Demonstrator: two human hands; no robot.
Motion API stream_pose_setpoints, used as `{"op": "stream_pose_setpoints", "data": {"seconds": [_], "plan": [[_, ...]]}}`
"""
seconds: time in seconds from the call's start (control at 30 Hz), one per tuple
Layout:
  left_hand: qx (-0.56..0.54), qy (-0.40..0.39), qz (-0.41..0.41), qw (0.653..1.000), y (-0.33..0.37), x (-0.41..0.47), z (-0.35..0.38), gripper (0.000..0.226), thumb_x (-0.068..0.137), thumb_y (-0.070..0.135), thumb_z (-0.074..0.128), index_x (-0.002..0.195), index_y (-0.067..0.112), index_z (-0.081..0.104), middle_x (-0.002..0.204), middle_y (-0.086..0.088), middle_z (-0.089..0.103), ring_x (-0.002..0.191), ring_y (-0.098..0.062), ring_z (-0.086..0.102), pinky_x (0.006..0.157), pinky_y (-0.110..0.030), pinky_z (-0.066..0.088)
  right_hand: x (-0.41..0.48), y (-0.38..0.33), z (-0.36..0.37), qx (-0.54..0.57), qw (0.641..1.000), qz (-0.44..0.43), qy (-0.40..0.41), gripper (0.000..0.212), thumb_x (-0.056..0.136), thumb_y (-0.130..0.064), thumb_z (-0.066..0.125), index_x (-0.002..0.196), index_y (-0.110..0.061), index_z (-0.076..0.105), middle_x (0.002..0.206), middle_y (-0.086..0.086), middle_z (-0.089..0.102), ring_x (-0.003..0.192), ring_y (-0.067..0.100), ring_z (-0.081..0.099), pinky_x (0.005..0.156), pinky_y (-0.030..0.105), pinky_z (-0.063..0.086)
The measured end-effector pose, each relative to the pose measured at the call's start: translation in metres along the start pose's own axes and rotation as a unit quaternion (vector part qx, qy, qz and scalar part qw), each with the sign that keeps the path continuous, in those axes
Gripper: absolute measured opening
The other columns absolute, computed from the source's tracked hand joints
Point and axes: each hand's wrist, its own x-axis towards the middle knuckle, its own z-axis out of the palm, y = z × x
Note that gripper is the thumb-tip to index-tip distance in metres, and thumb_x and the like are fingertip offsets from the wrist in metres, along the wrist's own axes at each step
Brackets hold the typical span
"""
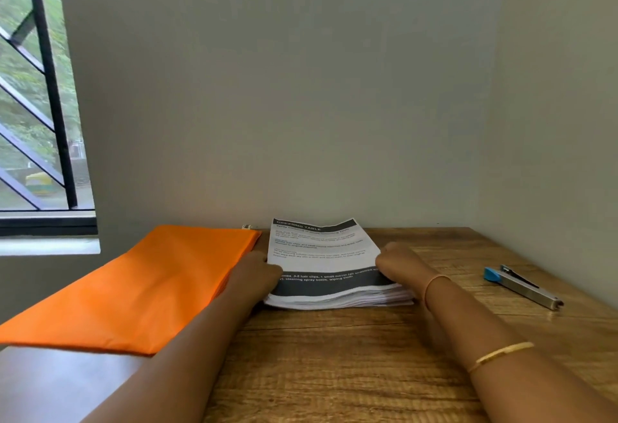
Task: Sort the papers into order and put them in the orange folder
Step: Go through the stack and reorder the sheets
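Note:
A thick stack of printed papers (322, 255) lies on the wooden table against the back wall, its top sheet bearing dark header and footer bands. My left hand (255, 272) presses against the stack's left edge, fingers curled onto the top sheet. My right hand (399, 263) grips the stack's right edge in the same way. The orange folder (133, 285) lies flat to the left of the stack, partly under my left forearm and hanging over the table's left side.
A stapler with a blue end (521, 285) lies on the table (334, 355) to the right, near the side wall. A window with black bars (40, 105) is at the left. Walls close off the back and right.

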Motion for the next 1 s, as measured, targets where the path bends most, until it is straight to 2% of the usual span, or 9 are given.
{"op": "stream_pose_setpoints", "data": {"seconds": [0.1,0.23,0.37,0.47,0.6,0.73,0.8,0.9,1.0], "plan": [[-0.007,-0.038,0.0,0.999,0.007,-0.006,0.0,0.02,0.092,0.014,0.051,0.112,0.011,0.055,0.121,-0.008,0.062,0.08,-0.01,0.057,0.057,-0.019,0.045,-0.01,-0.002,-0.01,-0.061,0.997,-0.006,-0.042,0.032,0.093,0.0,0.041,0.12,0.009,0.054,0.123,0.023,0.058,0.06,0.009,0.039,0.042,0.012,0.027],[-0.025,-0.126,-0.015,0.992,0.018,-0.019,-0.005,0.032,0.091,0.004,0.046,0.123,0.007,0.051,0.127,-0.009,0.059,0.075,-0.007,0.054,0.048,-0.014,0.04,-0.02,0.003,-0.026,-0.13,0.99,0.011,-0.051,0.031,0.093,-0.007,0.041,0.119,0.0,0.056,0.113,0.016,0.059,0.076,0.018,0.048,0.058,0.02,0.039],[-0.026,-0.195,-0.024,0.98,0.019,-0.031,-0.016,0.035,0.081,-0.004,0.044,0.11,0.012,0.054,0.117,-0.003,0.063,0.092,-0.017,0.059,0.063,-0.022,0.047,-0.026,0.014,-0.031,-0.182,0.982,0.04,0.027,0.022,0.093,-0.017,0.045,0.073,-0.013,0.052,0.079,0.003,0.053,0.081,0.021,0.05,0.07,0.027,0.039],[-0.003,-0.233,-0.041,0.972,0.02,-0.038,-0.022,0.036,0.08,-0.002,0.043,0.11,0.012,0.056,0.091,0.0,0.065,0.066,-0.012,0.054,0.053,-0.021,0.041,-0.027,0.018,-0.022,-0.168,0.985,0.032,0.038,0.02,0.093,-0.024,0.046,0.097,-0.012,0.061,0.094,0.005,0.06,0.086,0.021,0.055,0.071,0.028,0.042],[0.032,-0.272,-0.029,0.961,0.024,-0.046,-0.025,0.04,0.074,0.003,0.049,0.113,0.007,0.059,0.073,0.0,0.059,0.042,-0.005,0.037,0.042,-0.016,0.028,-0.03,0.016,-0.011,-0.191,0.981,0.016,0.034,0.041,0.09,-0.033,0.049,0.126,-0.014,0.053,0.127,0.009,0.056,0.111,0.027,0.056,0.09,0.034,0.047],[0.0,-0.253,-0.05,0.966,0.025,-0.044,-0.021,0.023,0.09,0.013,0.051,0.109,0.022,0.057,0.091,0.0,0.067,0.06,-0.007,0.051,0.052,-0.017,0.038,-0.031,0.01,-0.007,-0.196,0.979,0.042,0.027,0.046,0.085,-0.026,0.048,0.128,-0.011,0.051,0.132,0.011,0.052,0.115,0.029,0.054,0.096,0.038,0.046],[-0.037,-0.2,-0.052,0.978,0.022,-0.039,-0.016,0.022,0.092,0.018,0.053,0.112,0.016,0.06,0.101,-0.003,0.069,0.074,-0.012,0.059,0.059,-0.019,0.044,-0.033,0.007,-0.005,-0.209,0.976,0.057,0.022,0.053,0.083,-0.027,0.045,0.135,-0.012,0.044,0.138,0.011,0.046,0.121,0.031,0.049,0.1,0.042,0.043],[-0.044,-0.12,-0.023,0.992,0.019,-0.04,-0.006,0.009,0.095,0.015,0.051,0.098,0.009,0.056,0.085,0.004,0.061,0.074,-0.008,0.057,0.054,-0.014,0.046,-0.035,0.005,-0.001,-0.23,0.97,0.067,0.028,0.056,0.086,-0.028,0.044,0.139,-0.013,0.038,0.143,0.012,0.04,0.128,0.031,0.043,0.104,0.043,0.039],[-0.05,-0.113,0.001,0.992,0.014,-0.036,0.0,0.022,0.094,0.013,0.049,0.113,0.013,0.058,0.105,-0.001,0.068,0.091,-0.015,0.064,0.077,-0.03,0.054,-0.034,0.004,-0.001,-0.239,0.969,0.061,0.035,0.049,0.086,-0.027,0.045,0.134,-0.016,0.045,0.137,0.01,0.047,0.124,0.03,0.047,0.101,0.041,0.041]]}}
